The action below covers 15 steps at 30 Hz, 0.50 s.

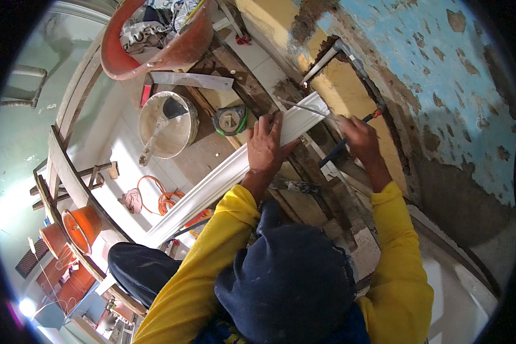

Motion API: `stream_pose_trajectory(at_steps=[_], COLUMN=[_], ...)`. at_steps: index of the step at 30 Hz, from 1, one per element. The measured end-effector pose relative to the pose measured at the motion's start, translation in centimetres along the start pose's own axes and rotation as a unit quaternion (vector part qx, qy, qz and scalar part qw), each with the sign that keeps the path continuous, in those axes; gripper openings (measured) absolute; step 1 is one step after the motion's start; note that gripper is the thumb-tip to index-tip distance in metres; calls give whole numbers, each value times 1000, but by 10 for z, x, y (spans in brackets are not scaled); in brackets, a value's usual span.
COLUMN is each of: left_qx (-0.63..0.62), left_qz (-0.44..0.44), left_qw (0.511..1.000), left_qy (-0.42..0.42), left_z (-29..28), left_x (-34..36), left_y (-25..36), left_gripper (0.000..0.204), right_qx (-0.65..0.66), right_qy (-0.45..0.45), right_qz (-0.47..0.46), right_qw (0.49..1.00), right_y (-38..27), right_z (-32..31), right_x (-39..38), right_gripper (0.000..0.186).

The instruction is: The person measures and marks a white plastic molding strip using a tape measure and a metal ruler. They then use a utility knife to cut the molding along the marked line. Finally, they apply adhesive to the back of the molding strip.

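A round yellow label sits on the green-black tape measure.

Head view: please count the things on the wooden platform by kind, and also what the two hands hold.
White moulding strip, under the left hand: 1
Hacksaw, in the right hand: 1
Tape measure: 1
Plaster bucket: 1
Orange basin: 1
Total: 5

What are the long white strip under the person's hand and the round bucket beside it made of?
The long white moulded strip looks like plaster or foam cornice: matte, chalky white, with ridged profile lines along its length; which of the two cannot be told. The round pale bucket seems plastic, smeared inside with a dull off-white paste. The left hand presses on the strip; the right hand holds a thin-bladed saw.
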State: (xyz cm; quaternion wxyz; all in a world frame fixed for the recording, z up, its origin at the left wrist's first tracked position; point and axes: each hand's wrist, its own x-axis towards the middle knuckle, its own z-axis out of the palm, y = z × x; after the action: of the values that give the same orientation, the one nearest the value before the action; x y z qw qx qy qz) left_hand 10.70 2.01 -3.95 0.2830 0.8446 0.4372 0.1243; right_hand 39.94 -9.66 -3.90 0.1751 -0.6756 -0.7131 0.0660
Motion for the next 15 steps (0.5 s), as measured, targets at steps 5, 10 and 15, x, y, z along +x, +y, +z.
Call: stream_pose_trajectory(at_steps=[5, 10, 15], left_qx=[1, 11, 14], left_qz=[1, 5, 12], left_qw=[1000, 1000, 1000], left_qy=[11, 15, 24], left_z=[-1, 2, 3], left_x=[-3, -1, -5], left_y=[3, 1, -1], left_gripper=[87, 87, 88], right_qx=[-44, -61, -60], right_qy=[-46, -2, 5], right_qz=[52, 8, 21], right_qw=[997, 998, 998], right_y=[14, 3, 12], right_z=[-5, 4, -3], right_x=[-29, -3, -21], right_gripper=[34, 38, 39])
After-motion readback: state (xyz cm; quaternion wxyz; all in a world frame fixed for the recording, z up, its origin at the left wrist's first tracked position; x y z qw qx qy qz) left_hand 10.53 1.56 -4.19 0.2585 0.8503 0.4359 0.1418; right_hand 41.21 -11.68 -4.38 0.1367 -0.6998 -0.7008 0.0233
